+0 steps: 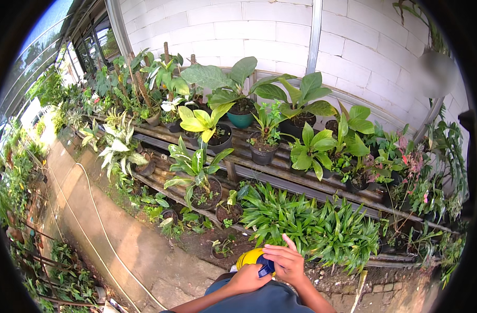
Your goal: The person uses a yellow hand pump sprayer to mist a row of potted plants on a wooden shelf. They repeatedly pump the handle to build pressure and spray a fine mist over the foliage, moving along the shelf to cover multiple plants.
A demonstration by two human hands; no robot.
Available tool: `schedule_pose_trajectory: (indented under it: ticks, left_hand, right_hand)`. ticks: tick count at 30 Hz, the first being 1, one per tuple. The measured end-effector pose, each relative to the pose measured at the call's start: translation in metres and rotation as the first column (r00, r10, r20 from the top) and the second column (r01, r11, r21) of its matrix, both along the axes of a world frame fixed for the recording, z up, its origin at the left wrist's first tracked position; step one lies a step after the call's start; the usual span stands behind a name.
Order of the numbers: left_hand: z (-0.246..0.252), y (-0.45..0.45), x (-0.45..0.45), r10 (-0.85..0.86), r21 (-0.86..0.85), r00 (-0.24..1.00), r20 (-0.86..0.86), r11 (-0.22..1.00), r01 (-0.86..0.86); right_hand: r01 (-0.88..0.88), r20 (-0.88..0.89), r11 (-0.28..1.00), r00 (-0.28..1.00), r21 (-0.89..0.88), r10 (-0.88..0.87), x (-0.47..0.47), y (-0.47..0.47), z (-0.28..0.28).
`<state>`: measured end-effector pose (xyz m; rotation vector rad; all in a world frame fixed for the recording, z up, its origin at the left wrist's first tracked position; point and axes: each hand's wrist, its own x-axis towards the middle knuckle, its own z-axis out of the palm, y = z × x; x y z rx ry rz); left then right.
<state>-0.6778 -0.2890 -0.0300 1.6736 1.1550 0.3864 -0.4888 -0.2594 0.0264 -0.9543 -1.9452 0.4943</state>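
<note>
Close to my body, at the bottom centre of the head view, is a yellow container with a dark blue top [249, 257], perhaps a spray bottle. My left hand [249, 277] is closed around its blue part. Raised at its right side is my right hand [286, 261], its fingers resting at the blue top and one finger pointing up; whether it grips is hard to tell. The container's lower part is hidden by my hands. Just beyond my hands grows a dense clump of narrow-leaved green plants [285, 219].
Potted plants stand on a tiered slatted bench [238, 158] along a white block wall [258, 23]. A small potted plant [221, 249] sits on the ground. Pale hoses [105, 238] run along the concrete path [144, 242] at the left, beside more plants.
</note>
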Motion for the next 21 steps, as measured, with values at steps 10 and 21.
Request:
schedule_pose_trajectory:
  ticks: [10,21]
  left_hand:
    - [-0.009,0.002,0.003,0.067,-0.053,0.997,-0.031,0.996,-0.069]
    - [-0.016,0.007,-0.006,0.074,-0.013,0.996,-0.054,0.997,-0.075]
  right_hand:
    - [0.106,-0.161,0.994,0.981,-0.022,-0.108,-0.010,0.006,-0.005]
    - [0.118,-0.165,0.990,0.981,0.074,-0.104,-0.008,0.008,-0.014]
